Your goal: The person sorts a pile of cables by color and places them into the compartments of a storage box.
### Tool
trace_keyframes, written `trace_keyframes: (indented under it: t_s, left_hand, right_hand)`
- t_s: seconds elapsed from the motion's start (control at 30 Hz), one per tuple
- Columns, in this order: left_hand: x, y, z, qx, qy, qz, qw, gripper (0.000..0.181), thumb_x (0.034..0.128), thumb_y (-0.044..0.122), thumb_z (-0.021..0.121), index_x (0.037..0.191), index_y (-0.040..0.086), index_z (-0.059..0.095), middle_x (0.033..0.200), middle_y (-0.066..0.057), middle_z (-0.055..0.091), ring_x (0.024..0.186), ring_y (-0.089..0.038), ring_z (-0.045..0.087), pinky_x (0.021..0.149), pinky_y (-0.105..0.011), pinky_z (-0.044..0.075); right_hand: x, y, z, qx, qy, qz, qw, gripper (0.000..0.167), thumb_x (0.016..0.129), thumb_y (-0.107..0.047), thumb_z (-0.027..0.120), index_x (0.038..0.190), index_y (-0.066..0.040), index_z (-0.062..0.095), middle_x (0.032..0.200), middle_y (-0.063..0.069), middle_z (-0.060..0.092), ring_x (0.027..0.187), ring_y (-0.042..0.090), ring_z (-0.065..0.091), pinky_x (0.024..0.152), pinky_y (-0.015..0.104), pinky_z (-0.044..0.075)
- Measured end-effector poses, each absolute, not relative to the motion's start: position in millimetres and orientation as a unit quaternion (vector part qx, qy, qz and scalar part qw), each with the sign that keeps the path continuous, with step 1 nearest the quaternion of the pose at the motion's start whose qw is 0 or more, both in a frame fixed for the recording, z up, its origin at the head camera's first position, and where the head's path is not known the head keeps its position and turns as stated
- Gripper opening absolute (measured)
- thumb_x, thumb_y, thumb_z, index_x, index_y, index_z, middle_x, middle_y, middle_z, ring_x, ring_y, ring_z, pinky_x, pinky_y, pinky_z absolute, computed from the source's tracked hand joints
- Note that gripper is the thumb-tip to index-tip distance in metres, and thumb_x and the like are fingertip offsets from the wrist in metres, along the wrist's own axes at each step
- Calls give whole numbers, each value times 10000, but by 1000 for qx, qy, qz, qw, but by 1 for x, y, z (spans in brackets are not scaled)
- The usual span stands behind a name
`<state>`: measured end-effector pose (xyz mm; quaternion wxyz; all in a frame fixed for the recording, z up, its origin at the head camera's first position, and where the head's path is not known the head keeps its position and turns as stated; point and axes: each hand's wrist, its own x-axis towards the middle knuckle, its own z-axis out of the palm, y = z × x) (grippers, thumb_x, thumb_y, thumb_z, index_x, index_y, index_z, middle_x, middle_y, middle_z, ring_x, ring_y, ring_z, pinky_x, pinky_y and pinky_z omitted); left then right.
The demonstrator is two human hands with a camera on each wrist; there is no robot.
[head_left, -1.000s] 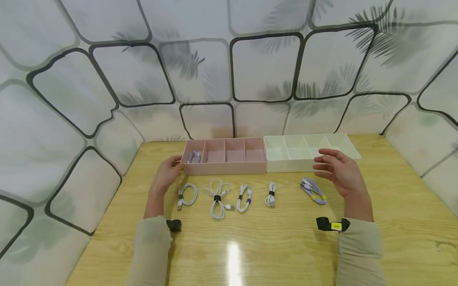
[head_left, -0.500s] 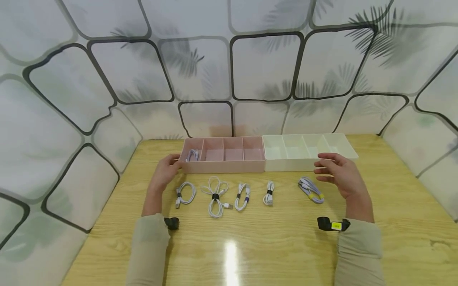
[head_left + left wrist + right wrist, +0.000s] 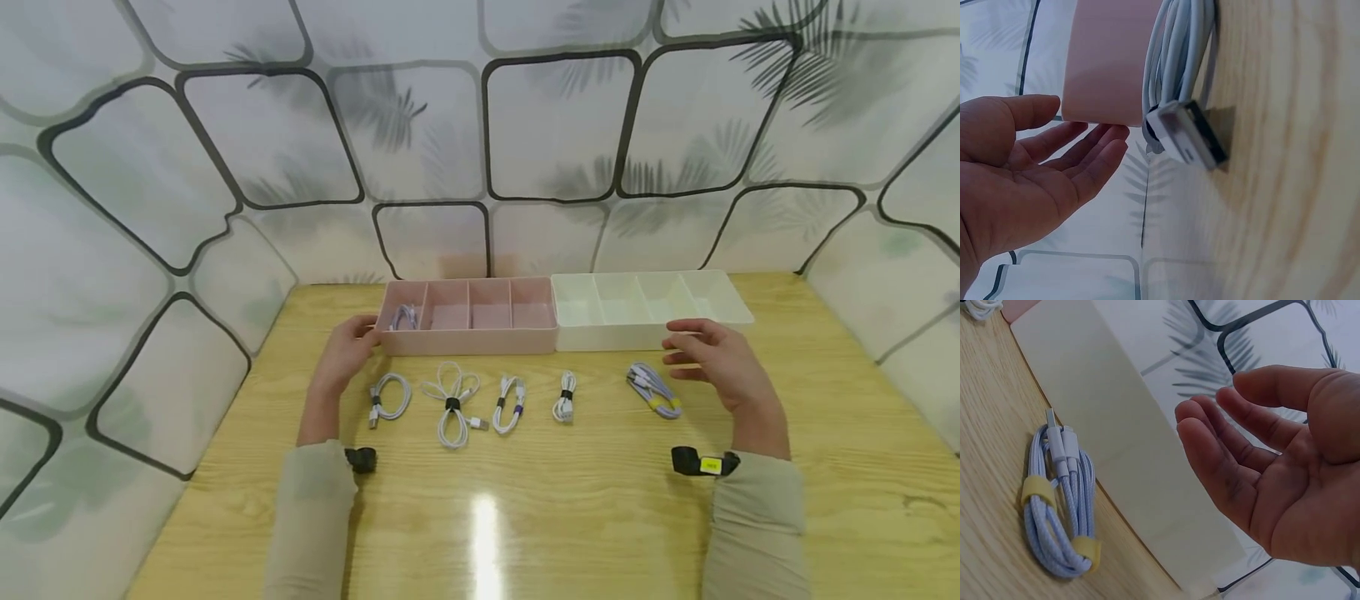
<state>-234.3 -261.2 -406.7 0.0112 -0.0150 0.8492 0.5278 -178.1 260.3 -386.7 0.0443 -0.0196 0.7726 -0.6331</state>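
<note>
My left hand (image 3: 347, 354) is at the left end of the pink divided box (image 3: 472, 342), its relaxed fingers touching or nearly touching that end wall. In the box's leftmost compartment lies a bundled lavender cable (image 3: 403, 317). A coiled white cable (image 3: 390, 397) with a USB plug (image 3: 1188, 134) is below this hand. My right hand (image 3: 716, 362) hovers in front of the white divided box (image 3: 622, 337), fingers loosely bent around nothing. To its left on the table lies a lavender cable (image 3: 1060, 506) bound with yellow ties.
In a row on the wooden table (image 3: 420, 517) lie a looped white cable (image 3: 453, 404), a white cable with a purple tie (image 3: 509, 405) and a small white bundle (image 3: 565, 397). A patterned wall covering (image 3: 555, 125) stands behind the boxes.
The head view has shifted slightly. Both hands stay at about the same places by the boxes, and the cables lie as before.
</note>
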Motion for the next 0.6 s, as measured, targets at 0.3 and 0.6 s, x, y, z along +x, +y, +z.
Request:
trace_keyframes:
  t_s: [0.3,0.6]
  left_hand:
    - [-233,-259,-403,-25,851,524,15,431,1029,86,433,1414,-107,441,1352,-329,529,1185,-390,549,941,-416,464]
    - [-231,-261,-403,-19,848,529,22,446,1033,103,430,1428,-102,426,1351,-342,520,1197,-418,542,983,-481,448]
  right_hand:
    - [-176,262,-388,-23,832,-547,91,549,1042,-292,516,1414,98,413,1127,79,636,898,65,666,772,300,577]
    - [-179,263,-395,-30,875,-469,118,493,996,-220,604,1354,95,480,1182,236,617,910,178,653,758,356,574]
